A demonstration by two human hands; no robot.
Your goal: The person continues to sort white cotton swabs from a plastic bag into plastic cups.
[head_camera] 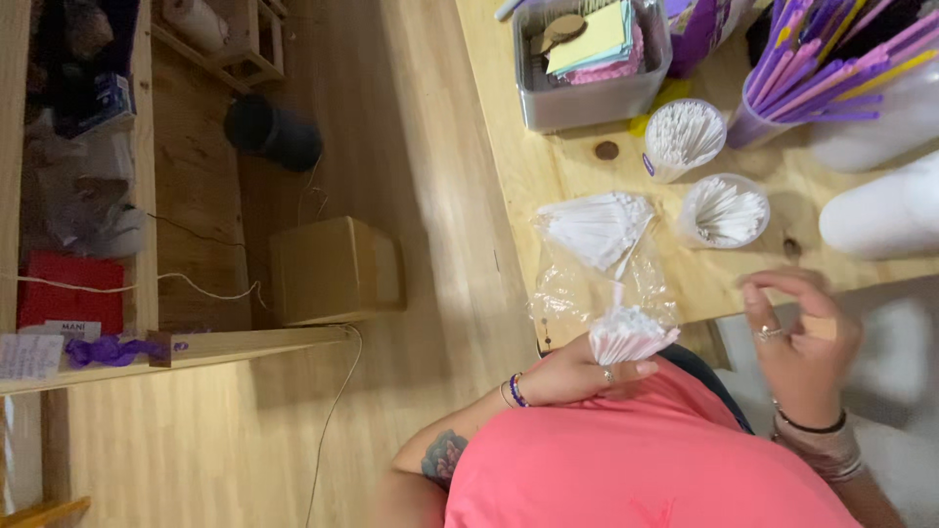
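One bundle of white sticks (629,335) points upward from left hand (577,376).

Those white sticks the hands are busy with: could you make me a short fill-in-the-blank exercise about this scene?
1. The left hand grips a bundle of white sticks above a clear ____ bag.
2. The right hand holds ____.
3. Two clear cups on the wooden table are filled with ____ sticks.
4. The person's shirt is ____.

Missing words: plastic; nothing; white; pink
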